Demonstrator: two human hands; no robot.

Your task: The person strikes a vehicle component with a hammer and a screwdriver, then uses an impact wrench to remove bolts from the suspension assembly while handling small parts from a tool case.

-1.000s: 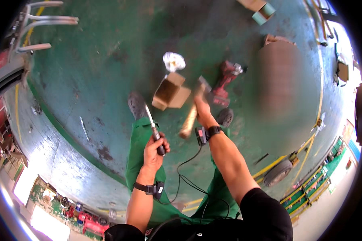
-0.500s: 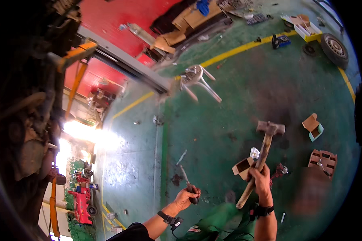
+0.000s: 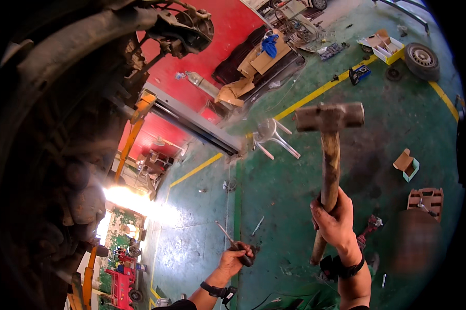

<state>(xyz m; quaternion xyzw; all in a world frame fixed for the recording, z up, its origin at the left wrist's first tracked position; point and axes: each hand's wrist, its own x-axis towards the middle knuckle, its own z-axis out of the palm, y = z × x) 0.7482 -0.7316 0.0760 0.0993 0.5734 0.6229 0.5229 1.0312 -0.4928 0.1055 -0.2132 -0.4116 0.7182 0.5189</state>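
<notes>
My right hand [image 3: 338,221] is wrapped round the wooden handle of a sledgehammer [image 3: 330,160], which stands nearly upright with its worn, blocky steel head at the top. The handle's lower end sticks out below my fist. In my left hand [image 3: 232,261] is a screwdriver [image 3: 223,231]; its dark handle lies in the closed fingers and its thin metal shaft points up and left. The two tools are apart, and neither touches anything else that I can see.
A raised vehicle's dark underside [image 3: 62,170] fills the left, beside an orange lift arm [image 3: 129,142]. A white stool [image 3: 268,132], a small open carton [image 3: 407,165], a brown tool case [image 3: 425,202] and a wheel [image 3: 422,61] stand on the green floor.
The sledgehammer has risen and come closer to my view, its handle more upright. The screwdriver now tilts further left. My view has shifted, with more of the vehicle underside showing.
</notes>
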